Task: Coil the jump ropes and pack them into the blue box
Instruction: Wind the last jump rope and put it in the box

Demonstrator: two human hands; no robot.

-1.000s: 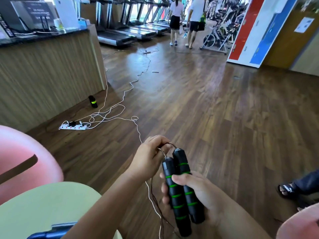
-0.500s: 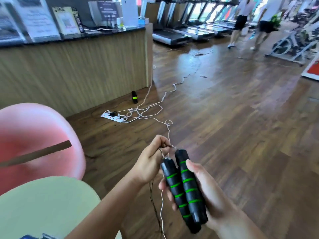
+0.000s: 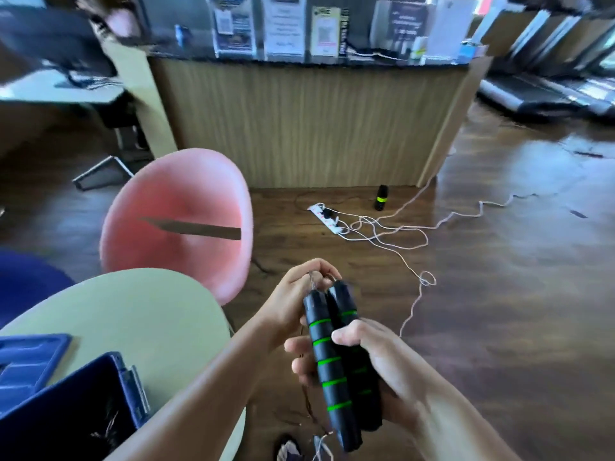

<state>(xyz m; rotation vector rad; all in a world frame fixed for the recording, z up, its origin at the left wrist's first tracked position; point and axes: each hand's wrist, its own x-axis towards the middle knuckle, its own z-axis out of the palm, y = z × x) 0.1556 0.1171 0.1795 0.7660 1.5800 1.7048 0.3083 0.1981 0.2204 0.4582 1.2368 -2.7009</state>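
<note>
Two black jump rope handles with green rings lie side by side in my right hand, which grips them around the middle. My left hand pinches the thin rope cable where it leaves the handle tops. Dark cable hangs below the hands toward the floor. The blue box stands open on the pale round table at lower left, with its lid beside it.
A pink chair stands behind the table. A white power strip with white cords lies on the wooden floor before a wood-panelled counter. A small black and green object stands near it. Treadmills at right.
The view has swung left, bringing the table, the blue box and the pink chair into sight. Both hands keep the same hold on the handles and the cable.
</note>
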